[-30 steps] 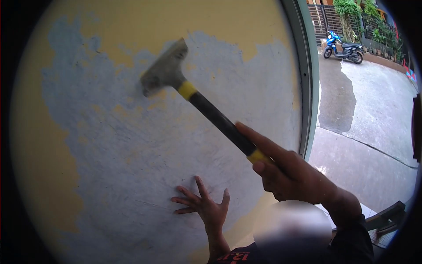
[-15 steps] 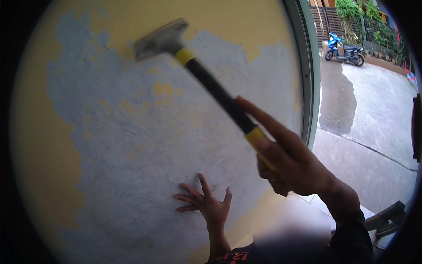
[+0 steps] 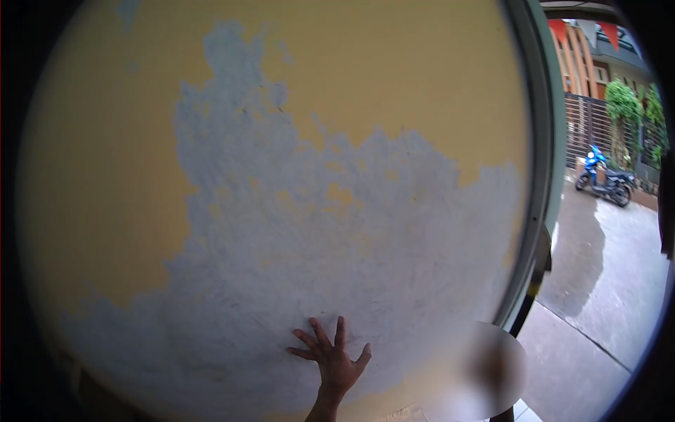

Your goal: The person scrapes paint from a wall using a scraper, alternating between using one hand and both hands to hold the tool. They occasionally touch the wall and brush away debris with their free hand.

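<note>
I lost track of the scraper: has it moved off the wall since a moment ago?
Yes. The scraper has left the grey scraped patch, rightward; a dark yellow-banded shape past the wall's right edge may be it.

A mustard-yellow wall with a large ragged patch of pale blue-grey spreading over its middle and lower part (small yellow flecks dot the patch). Pale green trim runs down the wall's right edge. Right of the wall: a bright blue scooter, green shrubs, grey pavement with a darker stain.
</note>
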A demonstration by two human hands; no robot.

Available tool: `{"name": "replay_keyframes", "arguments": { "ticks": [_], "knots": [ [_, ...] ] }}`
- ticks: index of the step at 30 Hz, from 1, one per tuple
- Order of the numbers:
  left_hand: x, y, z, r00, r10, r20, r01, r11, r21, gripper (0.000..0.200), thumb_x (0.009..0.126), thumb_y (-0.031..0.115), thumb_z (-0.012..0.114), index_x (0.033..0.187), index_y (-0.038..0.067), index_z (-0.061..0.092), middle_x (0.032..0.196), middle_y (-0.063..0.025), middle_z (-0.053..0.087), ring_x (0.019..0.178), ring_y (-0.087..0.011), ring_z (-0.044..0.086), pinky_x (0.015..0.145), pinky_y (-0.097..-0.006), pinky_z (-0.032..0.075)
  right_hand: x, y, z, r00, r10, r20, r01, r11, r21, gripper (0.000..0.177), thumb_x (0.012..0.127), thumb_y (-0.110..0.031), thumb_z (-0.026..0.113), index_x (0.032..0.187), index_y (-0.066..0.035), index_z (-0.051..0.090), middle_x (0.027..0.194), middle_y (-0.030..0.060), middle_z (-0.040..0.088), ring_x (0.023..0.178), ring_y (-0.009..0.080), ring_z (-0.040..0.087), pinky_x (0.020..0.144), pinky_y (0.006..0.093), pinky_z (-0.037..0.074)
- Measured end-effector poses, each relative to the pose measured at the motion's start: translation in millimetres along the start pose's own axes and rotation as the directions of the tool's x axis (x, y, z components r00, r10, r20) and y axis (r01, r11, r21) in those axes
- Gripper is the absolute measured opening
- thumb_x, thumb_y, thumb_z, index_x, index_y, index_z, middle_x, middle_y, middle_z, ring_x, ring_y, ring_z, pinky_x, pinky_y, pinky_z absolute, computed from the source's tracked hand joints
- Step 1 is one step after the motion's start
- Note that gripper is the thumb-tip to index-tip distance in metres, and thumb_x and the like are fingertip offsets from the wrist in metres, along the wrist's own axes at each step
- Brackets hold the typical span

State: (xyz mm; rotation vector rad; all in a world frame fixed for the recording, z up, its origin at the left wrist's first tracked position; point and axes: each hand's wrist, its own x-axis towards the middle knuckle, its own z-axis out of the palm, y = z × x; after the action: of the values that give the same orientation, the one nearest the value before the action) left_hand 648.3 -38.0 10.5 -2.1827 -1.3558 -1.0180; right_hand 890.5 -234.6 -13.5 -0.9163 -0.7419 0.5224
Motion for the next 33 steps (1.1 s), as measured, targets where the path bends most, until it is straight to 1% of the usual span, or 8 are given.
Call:
{"name": "replay_keyframes", "arguments": {
  "ticks": [4,6,7,10,14,16,23,33],
  "knots": [
    [-13.0,5.4,-16.8,0.978,-0.036,-0.205,-0.037,0.94,-0.34,0.082,0.073,0.038,0.069,0.144,0.019,0.032,0.152,-0.0257,0.015,0.14,-0.0509,-0.008,0.101,-0.0725,-0.008,29.7,-10.3,-30.0,0.985,-0.168,-0.037,0.146,0.93,-0.338,0.062,0.093,-0.035,0.054,0.137,0.004,0.035,0.068,0.0013,0.047,0.058,0.0111,0.053,0.058,0.0249,0.049],
    [-13.2,11.0,-27.5,0.96,-0.018,-0.281,-0.072,0.948,-0.308,0.075,0.073,0.03,0.068,0.141,0.019,0.037,0.148,-0.0244,0.026,0.141,-0.0476,0.001,0.106,-0.0694,-0.003,44.7,-17.0,-39.9,0.985,-0.168,0.039,0.171,0.929,-0.328,0.071,0.095,-0.038,0.051,0.146,0.0,0.021,0.062,0.0025,0.045,0.049,0.0134,0.048,0.05,0.0285,0.047],
    [-12.0,14.0,-29.4,0.944,0.058,-0.324,-0.167,0.933,-0.32,0.072,0.073,0.029,0.067,0.139,0.019,0.04,0.147,-0.0223,0.029,0.142,-0.0461,0.003,0.107,-0.0689,-0.001,49.8,-24.6,-31.9,0.965,-0.153,0.215,0.168,0.984,-0.054,0.072,0.096,-0.04,0.049,0.148,-0.005,0.013,0.061,0.0016,0.043,0.043,0.0107,0.041,0.041,0.0267,0.04],
    [10.5,14.9,-43.4,0.905,0.207,-0.372,-0.304,0.926,-0.225,0.063,0.075,0.028,0.065,0.135,0.016,0.045,0.144,-0.0191,0.035,0.141,-0.0448,0.011,0.107,-0.0685,0.006,63.8,-40.0,-22.8,0.88,-0.027,0.475,-0.177,0.909,0.378,0.074,0.096,-0.04,0.048,0.149,-0.006,0.009,0.056,0.0033,0.041,0.039,0.0152,0.04,0.04,0.0315,0.042],
    [74.4,14.7,-69.7,0.809,0.412,-0.419,-0.485,0.87,-0.081,0.056,0.077,0.025,0.062,0.131,0.014,0.05,0.143,-0.0149,0.04,0.139,-0.0421,0.022,0.11,-0.0632,0.015,106.5,-59.8,6.6,0.568,0.031,0.822,-0.587,0.716,0.379,0.07,0.099,-0.042,0.042,0.15,-0.013,0.004,0.055,0.0017,0.037,0.036,0.0123,0.037,0.033,0.0286,0.033],
    [101.3,20.3,-80.1,0.769,0.504,-0.394,-0.563,0.825,-0.043,0.058,0.077,0.024,0.062,0.133,0.016,0.049,0.144,-0.0128,0.038,0.14,-0.0379,0.022,0.113,-0.0587,0.014,112.9,-52.4,21.9,0.446,0.049,0.894,-0.811,0.444,0.381,0.067,0.1,-0.043,0.037,0.15,-0.014,0.004,0.058,0.0004,0.039,0.037,0.0095,0.036,0.033,0.0247,0.031],
    [198.3,40.8,-82.5,0.541,0.824,-0.169,-0.814,0.563,0.144,0.068,0.081,0.021,0.061,0.143,0.02,0.034,0.151,-0.0064,0.027,0.143,-0.0247,0.019,0.118,-0.0504,0.012,113.8,-61.7,70.2,0.395,-0.141,0.908,-0.915,0.029,0.402,0.051,0.102,-0.045,0.024,0.143,-0.015,0.024,0.062,-0.003,0.039,0.038,0.0038,0.034,0.029,0.0168,0.034],
    [247.6,110.0,-106.6,0.47,0.881,-0.054,-0.874,0.474,0.107,0.08,0.077,0.028,0.068,0.146,0.021,0.028,0.151,-0.0074,0.026,0.144,-0.0244,0.015,0.119,-0.0482,0.009,108.6,-88.8,67.0,0.42,-0.102,0.902,-0.897,0.106,0.43,0.044,0.102,-0.046,0.023,0.127,-0.011,0.035,0.063,-0.002,0.041,0.039,0.0035,0.037,0.029,0.0161,0.035]
  ]
}}
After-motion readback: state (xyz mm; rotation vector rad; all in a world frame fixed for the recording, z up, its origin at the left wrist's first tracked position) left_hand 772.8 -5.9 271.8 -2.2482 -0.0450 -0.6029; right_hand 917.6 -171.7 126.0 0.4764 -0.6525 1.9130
